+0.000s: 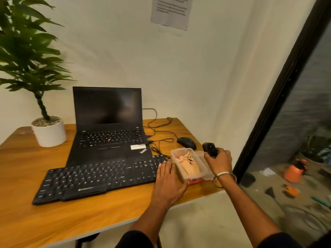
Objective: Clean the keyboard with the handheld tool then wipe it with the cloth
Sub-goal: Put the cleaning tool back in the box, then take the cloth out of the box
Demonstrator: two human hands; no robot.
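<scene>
Wood table [25, 203] stands by a white wall, its right edge next to a dark glass door [295, 122]. Black keyboard [100, 178] lies near the front edge. Clear box [185, 177] beside it holds the cloth [188, 163]. Left hand [167, 179] rests flat on the keyboard's right end. Right hand [219, 159] holds the black tool [209, 147] above the box.

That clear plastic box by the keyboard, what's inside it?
The clear box holds a crumpled peach cloth. Anything beneath the cloth is hidden.
</scene>
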